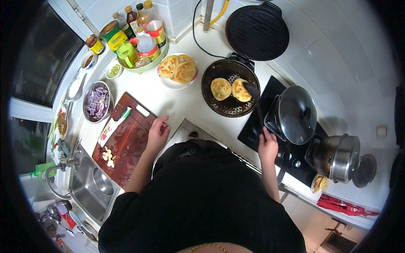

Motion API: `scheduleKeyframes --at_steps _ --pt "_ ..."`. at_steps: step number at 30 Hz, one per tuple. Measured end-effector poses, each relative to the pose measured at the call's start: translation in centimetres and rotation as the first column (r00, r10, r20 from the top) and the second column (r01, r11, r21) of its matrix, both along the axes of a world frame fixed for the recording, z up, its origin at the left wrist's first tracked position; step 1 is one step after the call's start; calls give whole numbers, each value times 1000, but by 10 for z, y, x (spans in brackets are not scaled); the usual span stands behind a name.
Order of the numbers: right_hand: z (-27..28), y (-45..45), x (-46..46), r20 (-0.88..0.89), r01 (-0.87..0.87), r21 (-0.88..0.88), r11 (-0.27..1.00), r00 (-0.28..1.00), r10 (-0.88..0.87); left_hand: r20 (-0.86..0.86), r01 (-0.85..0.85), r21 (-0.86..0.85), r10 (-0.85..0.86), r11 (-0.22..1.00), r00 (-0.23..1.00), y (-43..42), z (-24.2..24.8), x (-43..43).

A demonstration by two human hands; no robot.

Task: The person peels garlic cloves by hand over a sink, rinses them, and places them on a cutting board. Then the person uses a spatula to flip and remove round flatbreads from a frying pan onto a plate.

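Observation:
My right hand (pixel 268 146) grips the long handle of a black spatula (pixel 252 91). Its blade meets the right edge of a browned flatbread (pixel 239 90) in a round electric griddle (pixel 232 110). A second flatbread (pixel 221 89) lies just left of it, flat on the dark cooking surface. Holding nothing, my left hand (pixel 159 132) hovers by the right edge of a wooden cutting board (pixel 136 142), fingers loosely bent. On that board rest a knife with a floral blade (pixel 107 132) and several peeled garlic cloves (pixel 108 155).
A plate of cooked flatbreads (pixel 180 71) stands behind the board, near a tray of bottles (pixel 147 64). Sliced onion fills a steel bowl (pixel 97 104). Right of the griddle, a lidded pot (pixel 297 115) and a steel pot (pixel 340 158) occupy the cooktop. A sink (pixel 90 189) lies left.

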State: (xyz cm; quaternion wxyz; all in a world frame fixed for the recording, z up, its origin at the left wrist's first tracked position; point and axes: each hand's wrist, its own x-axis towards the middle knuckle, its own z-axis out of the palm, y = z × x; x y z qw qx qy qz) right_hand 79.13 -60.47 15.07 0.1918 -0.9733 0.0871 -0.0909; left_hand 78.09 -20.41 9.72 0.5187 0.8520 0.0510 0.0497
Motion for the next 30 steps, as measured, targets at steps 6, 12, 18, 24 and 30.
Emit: scheduleKeyframes --at_steps 6,12,18,24,30 --pt "-2 6 -9 -23 3 -38 999 1000 -4 -23 46 18 -45 999 999 -7 8 6" --pt "13 9 -25 2 -52 -111 992 999 53 -23 49 -1 -49 999 999 -5 10 9" --pt "16 12 -39 -46 -36 -114 993 998 31 -34 48 21 -48 999 998 1 9 5" --pt "14 -3 -52 -25 21 196 980 1000 -16 -8 35 59 -35 998 999 11 13 2" --pt "30 -32 -60 -271 360 647 672 932 -239 -120 13 77 -4 997 993 31 20 1"
